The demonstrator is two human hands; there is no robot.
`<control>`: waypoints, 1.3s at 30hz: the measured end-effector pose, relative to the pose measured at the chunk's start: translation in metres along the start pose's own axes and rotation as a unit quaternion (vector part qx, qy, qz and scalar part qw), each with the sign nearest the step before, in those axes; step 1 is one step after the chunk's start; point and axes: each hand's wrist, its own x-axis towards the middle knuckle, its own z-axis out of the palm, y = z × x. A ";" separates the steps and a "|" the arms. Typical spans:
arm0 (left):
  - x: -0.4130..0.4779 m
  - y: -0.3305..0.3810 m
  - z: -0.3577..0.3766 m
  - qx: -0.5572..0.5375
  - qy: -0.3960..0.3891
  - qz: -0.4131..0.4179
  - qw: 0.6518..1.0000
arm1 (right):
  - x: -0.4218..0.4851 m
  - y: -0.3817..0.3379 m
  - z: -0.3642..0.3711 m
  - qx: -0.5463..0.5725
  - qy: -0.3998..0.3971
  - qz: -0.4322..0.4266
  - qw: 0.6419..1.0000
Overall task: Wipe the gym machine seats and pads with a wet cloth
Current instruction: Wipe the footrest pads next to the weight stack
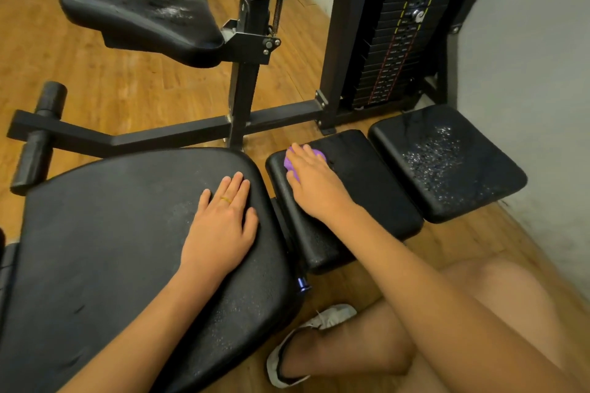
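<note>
At lower centre of the frame, the left hand (220, 226) lies flat, fingers straight and slightly spread, on the large seat (111, 233). Just right of it, the right hand (314, 182) presses the purple cloth (289, 163) with straight fingers onto the far end of the narrow middle pad (367, 198). The pad on the right (447, 163) glistens with droplets.

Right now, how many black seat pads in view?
4: large seat under left hand, middle pad under right hand, cracked pad by the wall, worn seat upper left. More may be cropped at top.
</note>
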 end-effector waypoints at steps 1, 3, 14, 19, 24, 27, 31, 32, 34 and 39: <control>0.000 0.001 0.000 -0.001 0.000 0.001 1.000 | -0.025 0.001 0.000 0.012 -0.010 -0.002 1.000; 0.001 0.000 -0.001 -0.002 0.003 0.000 1.000 | -0.079 0.002 -0.002 0.028 -0.018 -0.012 0.999; 0.003 -0.001 0.008 -0.007 -0.005 -0.012 1.000 | 0.015 -0.005 0.014 -0.014 -0.021 -0.003 1.000; -0.001 -0.002 0.002 -0.002 -0.004 -0.009 1.000 | 0.024 -0.023 0.010 -0.031 -0.004 0.003 1.000; 0.001 -0.002 0.001 -0.007 0.008 -0.013 1.000 | -0.080 -0.023 0.004 0.017 -0.030 -0.085 0.996; 0.003 -0.001 0.002 -0.009 0.000 -0.013 1.000 | -0.083 0.003 -0.009 0.029 -0.027 -0.062 0.997; 0.001 -0.002 0.004 -0.010 0.001 -0.014 1.000 | -0.017 0.057 -0.022 -0.021 0.034 0.058 0.998; 0.001 -0.001 0.003 -0.011 0.002 -0.014 1.000 | -0.005 0.064 -0.023 -0.026 0.037 0.078 0.996; 0.001 -0.001 0.003 -0.012 0.005 -0.012 1.000 | 0.005 0.061 -0.020 -0.041 0.051 0.094 0.993; 0.003 -0.001 0.001 -0.010 0.019 -0.015 1.000 | -0.023 -0.004 0.008 -0.014 0.014 -0.025 0.999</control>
